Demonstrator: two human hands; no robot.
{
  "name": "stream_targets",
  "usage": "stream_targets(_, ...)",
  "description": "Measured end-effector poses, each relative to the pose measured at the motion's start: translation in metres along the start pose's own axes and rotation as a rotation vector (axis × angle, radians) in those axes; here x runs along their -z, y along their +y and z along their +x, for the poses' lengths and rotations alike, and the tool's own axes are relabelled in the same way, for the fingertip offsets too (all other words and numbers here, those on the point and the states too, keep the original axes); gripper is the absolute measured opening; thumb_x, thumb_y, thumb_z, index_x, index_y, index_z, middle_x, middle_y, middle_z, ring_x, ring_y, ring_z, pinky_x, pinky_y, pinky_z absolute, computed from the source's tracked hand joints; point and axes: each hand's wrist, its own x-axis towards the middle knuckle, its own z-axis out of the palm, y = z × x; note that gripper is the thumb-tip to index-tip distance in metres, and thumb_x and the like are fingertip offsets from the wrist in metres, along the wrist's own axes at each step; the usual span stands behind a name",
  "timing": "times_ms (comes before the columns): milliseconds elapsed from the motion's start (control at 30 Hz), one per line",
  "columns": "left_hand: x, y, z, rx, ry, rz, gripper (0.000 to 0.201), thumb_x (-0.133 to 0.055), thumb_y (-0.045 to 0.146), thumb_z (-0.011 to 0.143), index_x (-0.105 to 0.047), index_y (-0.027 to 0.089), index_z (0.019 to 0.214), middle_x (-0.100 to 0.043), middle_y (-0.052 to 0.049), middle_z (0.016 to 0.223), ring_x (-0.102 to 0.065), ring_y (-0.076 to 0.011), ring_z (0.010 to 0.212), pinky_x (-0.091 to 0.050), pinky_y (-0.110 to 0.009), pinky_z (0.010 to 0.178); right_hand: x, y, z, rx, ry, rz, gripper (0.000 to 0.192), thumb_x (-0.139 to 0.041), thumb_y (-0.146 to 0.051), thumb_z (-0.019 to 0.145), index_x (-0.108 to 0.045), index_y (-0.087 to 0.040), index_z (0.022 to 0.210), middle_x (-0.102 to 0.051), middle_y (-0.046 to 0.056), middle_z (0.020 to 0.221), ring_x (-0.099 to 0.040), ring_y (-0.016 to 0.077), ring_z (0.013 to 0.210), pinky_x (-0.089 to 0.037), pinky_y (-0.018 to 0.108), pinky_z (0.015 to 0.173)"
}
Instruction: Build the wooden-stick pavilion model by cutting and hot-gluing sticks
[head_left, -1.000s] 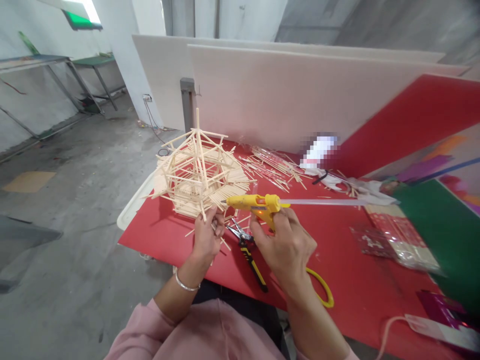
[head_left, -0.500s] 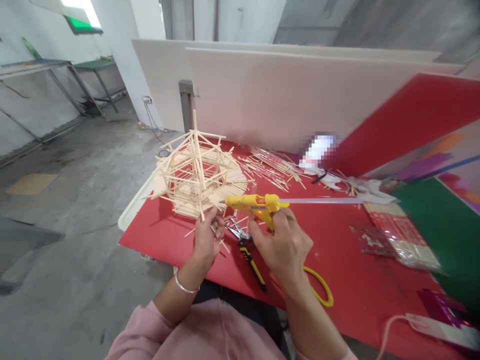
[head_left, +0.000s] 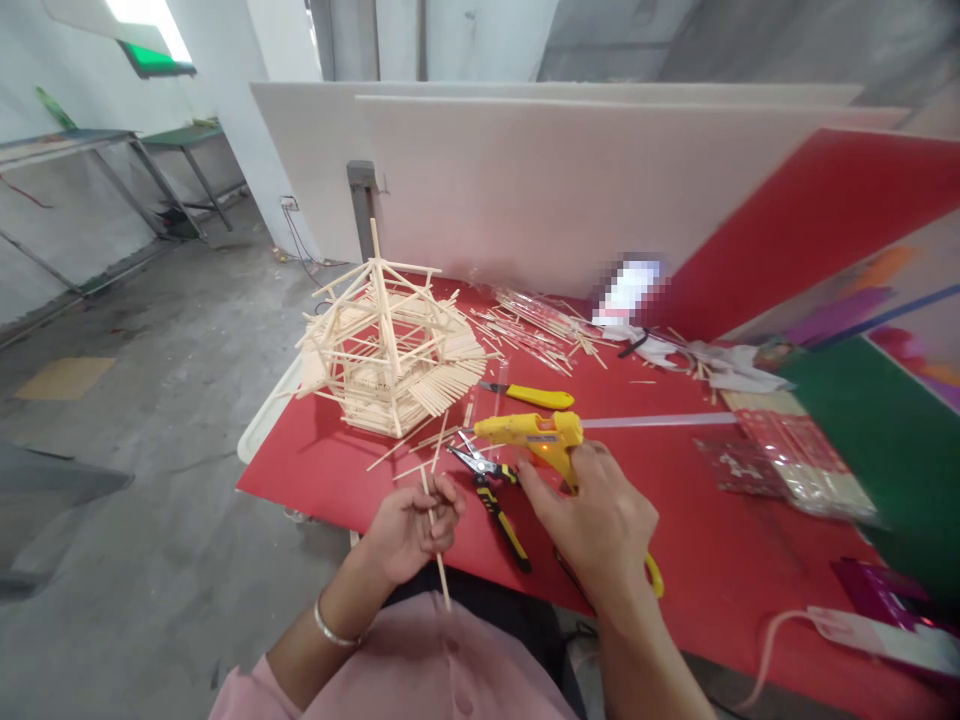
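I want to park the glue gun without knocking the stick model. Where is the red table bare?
Bare red table lies right of the right hand, between the glue stick and the near edge. A smaller patch sits in front of the stick model. It is crowded around the pliers, loose sticks and plastic packets.
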Motion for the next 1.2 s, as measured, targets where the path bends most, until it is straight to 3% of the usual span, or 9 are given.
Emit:
stream_targets(133,0.003,-0.033,-0.022,0.09,0.037,0.056,0.014,-0.055,0.021,0.082,-0.063,0.014,0.09,-0.063,-0.006,0.076,-0.041,-0.0055,0.041,-0.023,-0.018,0.037,-0.002,0.046,0.0,-0.301,-0.328,0.084,0.053,-0.053,-0.069,0.074,-0.06,-0.019,0.087,-0.063,0.006,0.073,-0.056,0.0193,0.062,-0.032,0.027,0.053)
stream_targets(267,0.007,-0.049,-0.027,0.19,0.155,0.091,0.036,-0.051,0.042,0.088,-0.067,0.01,0.093,-0.059,-0.004,0.067,-0.031,-0.0027,0.036,-0.016,-0.018,0.035,-0.025,0.097,-0.005,-0.555,-0.551,0.27,0.058,-0.056,-0.072,0.066,-0.063,-0.018,0.088,-0.064,0.005,0.068,-0.058,0.0208,0.061,-0.039,0.029,0.056)
stream_targets(367,0.006,-0.037,-0.018,-0.002,0.267,0.094,0.028,-0.061,0.033,0.081,-0.069,0.007,0.088,-0.061,-0.006,0.074,-0.038,-0.0028,0.044,-0.024,-0.016,0.039,-0.045,0.12,-0.011,-0.572,-0.614,0.333,0.057,-0.058,-0.065,0.066,-0.067,-0.015,0.093,-0.068,0.007,0.077,-0.061,0.0219,0.068,-0.042,0.029,0.058)
stream_targets(533,0.001,-0.015,-0.01,-0.235,0.307,0.22,0.029,-0.077,0.029,0.071,-0.07,0.012,0.093,-0.059,-0.002,0.07,-0.047,-0.0047,0.053,-0.03,-0.015,0.043,-0.055,0.133,-0.018,-0.509,-0.576,0.29,0.05,-0.052,-0.054,0.074,-0.069,-0.013,0.097,-0.069,0.012,0.083,-0.062,0.0263,0.079,-0.043,0.032,0.065)
stream_targets(633,0.006,-0.013,-0.012,-0.299,0.334,0.3,0.032,-0.076,0.035,0.072,-0.069,0.014,0.094,-0.056,0.002,0.063,-0.041,-0.0028,0.043,-0.026,-0.015,0.038,-0.047,0.125,-0.025,-0.384,-0.381,0.113,0.051,-0.048,-0.049,0.08,-0.066,-0.011,0.109,-0.065,0.02,0.104,-0.058,0.0331,0.095,-0.043,0.04,0.075)
stream_targets(733,0.016,-0.014,-0.014,-0.35,0.398,0.358,0.032,-0.075,0.037,0.072,-0.069,0.013,0.092,-0.057,0.002,0.062,-0.037,-0.0013,0.04,-0.02,-0.014,0.035,-0.036,0.097,-0.039,-0.172,-0.191,0.091,0.05,-0.042,-0.048,0.089,-0.062,-0.012,0.117,-0.063,0.019,0.113,-0.056,0.0308,0.102,-0.043,0.042,0.083)
stream_targets(833,0.022,-0.013,-0.014,-0.353,0.442,0.362,0.033,-0.078,0.035,0.068,-0.068,0.013,0.092,-0.061,0.0,0.066,-0.044,-0.003,0.046,-0.023,-0.013,0.036,-0.031,0.056,-0.055,0.045,-0.338,0.259,0.051,-0.044,-0.053,0.09,-0.06,-0.016,0.12,-0.064,0.014,0.113,-0.057,0.0254,0.104,-0.044,0.037,0.087)
stream_targets(967,0.024,-0.011,-0.013,-0.36,0.454,0.394,0.033,-0.079,0.036,0.066,-0.067,0.014,0.088,-0.064,-0.002,0.068,-0.048,-0.0044,0.045,-0.027,-0.013,0.036,-0.036,0.015,-0.069,0.14,-0.471,0.045,0.083,-0.059,-0.068,0.074,-0.048,-0.013,0.136,-0.052,0.021,0.132,-0.049,0.0368,0.115,-0.037,0.048,0.094)
stream_targets(1200,0.037,-0.005,-0.016,-0.466,0.549,0.424,0.036,-0.08,0.038,0.064,-0.067,0.014,0.087,-0.063,0.0,0.061,-0.044,-0.0034,0.04,-0.025,-0.014,0.034,-0.038,0.012,-0.068,0.166,-0.555,-0.055,0.084,-0.063,-0.065,0.073,-0.046,-0.014,0.137,-0.055,0.02,0.123,-0.051,0.035,0.107,-0.038,0.045,0.085)
